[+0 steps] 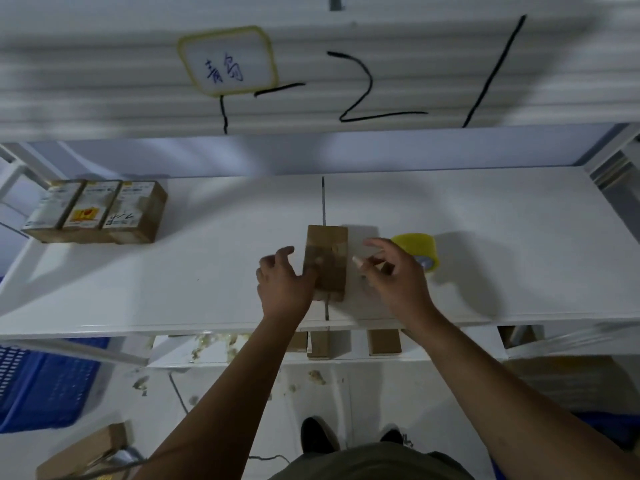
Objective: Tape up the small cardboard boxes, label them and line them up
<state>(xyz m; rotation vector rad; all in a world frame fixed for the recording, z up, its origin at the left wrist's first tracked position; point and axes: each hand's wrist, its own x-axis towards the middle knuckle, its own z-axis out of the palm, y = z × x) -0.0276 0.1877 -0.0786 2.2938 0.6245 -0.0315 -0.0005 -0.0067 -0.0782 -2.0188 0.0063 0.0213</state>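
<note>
The small cardboard box (327, 261) lies flat mid-way along the white shelf (207, 278), its long axis running near to far, over the shelf's dark seam. The left hand (284, 282) grips its left side, thumb on the top face. The right hand (394, 275) hovers just right of it, fingers loosely curled; whether it pinches anything I cannot tell. A yellow tape roll (420, 249) sits beyond that hand, and three labelled boxes (97, 211) stand side by side at far left
</note>
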